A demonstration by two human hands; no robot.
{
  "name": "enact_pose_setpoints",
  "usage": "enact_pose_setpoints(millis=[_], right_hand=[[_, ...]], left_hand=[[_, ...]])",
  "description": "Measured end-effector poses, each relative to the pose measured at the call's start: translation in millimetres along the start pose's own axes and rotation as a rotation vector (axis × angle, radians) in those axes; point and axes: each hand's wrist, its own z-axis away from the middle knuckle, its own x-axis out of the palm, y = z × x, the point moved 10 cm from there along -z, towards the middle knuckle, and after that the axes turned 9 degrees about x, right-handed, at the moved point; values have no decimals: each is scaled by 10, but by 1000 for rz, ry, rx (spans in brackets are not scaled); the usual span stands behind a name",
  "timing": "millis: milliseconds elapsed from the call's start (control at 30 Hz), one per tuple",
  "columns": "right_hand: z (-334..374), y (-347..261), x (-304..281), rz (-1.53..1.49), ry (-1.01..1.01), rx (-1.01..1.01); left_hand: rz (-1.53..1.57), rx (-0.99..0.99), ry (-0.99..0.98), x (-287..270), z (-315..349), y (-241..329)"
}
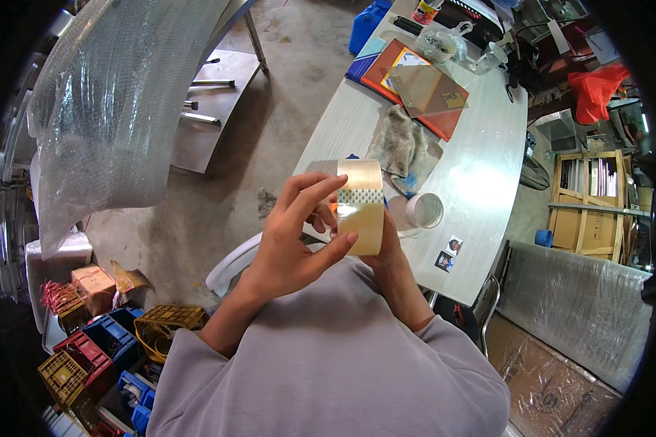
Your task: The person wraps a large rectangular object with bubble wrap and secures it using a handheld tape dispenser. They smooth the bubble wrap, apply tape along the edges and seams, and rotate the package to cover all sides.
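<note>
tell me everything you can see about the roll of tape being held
The roll of tape is wide, glossy and yellowish-tan, apparently plastic film, with a band of small dark printed marks across its outer face and a bright reflection below. That curved face is turned toward the camera, near the table edge. The left hand's thumb and a fingertip touch its left side; the right hand supports it from behind. Its loose end cannot be made out.

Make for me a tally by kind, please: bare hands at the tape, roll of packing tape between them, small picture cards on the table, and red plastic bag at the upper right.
Bare hands: 2 (left hand, right hand)
Roll of packing tape: 1
Small picture cards: 2
Red plastic bag: 1
Total: 6
</note>
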Motion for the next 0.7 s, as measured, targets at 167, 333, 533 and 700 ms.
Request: enact_pose_setpoints(millis=[167,333,533,700], right_hand=[[54,-201,22,159,37,-64],[105,-223,59,256,82,-96],[305,-152,360,987,163,-221],[357,-178,299,699,114,-292]], left_hand=[[-26,-41,1,-74,67,102],[54,-89,62,-97,82,154],[81,-9,-27,94,181,174],[322,-198,3,-11,185,179]])
